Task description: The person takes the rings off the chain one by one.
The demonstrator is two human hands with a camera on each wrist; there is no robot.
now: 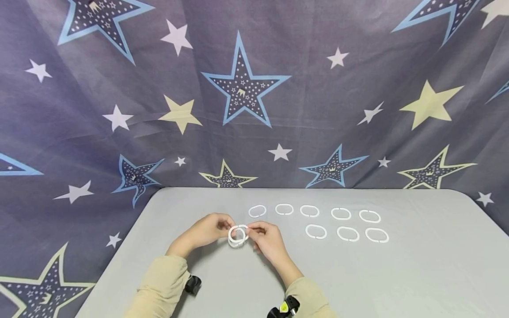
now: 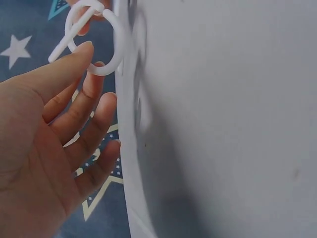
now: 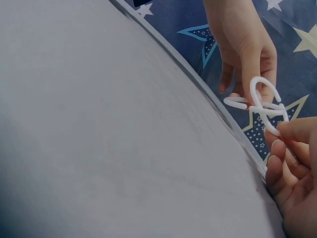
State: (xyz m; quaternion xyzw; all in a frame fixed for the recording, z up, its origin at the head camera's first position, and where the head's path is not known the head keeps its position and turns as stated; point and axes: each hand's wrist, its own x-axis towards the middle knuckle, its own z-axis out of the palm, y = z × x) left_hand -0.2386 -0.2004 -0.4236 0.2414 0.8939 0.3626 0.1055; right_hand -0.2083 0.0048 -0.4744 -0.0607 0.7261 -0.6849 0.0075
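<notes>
Two white plastic C-links, ovals with a gap in one side, are held above the table between the hands. My left hand (image 1: 210, 229) pinches one link (image 2: 119, 47) between thumb and fingertip; its other fingers are loosely bent. From the right, my right hand (image 1: 269, 240) pinches the other link (image 3: 254, 89) with thumb and forefinger. In the right wrist view the two links cross each other, one lying flat and one standing upright. They appear hooked together, though the exact joint is hard to make out.
On the grey table (image 1: 417, 274), several more white C-links lie to the right in two rows, a back link (image 1: 350, 219) and a front link (image 1: 357, 240) among them. Behind the table hangs a dark star-patterned cloth (image 1: 310, 110). A black wrist camera (image 1: 193, 285) sits by the left sleeve.
</notes>
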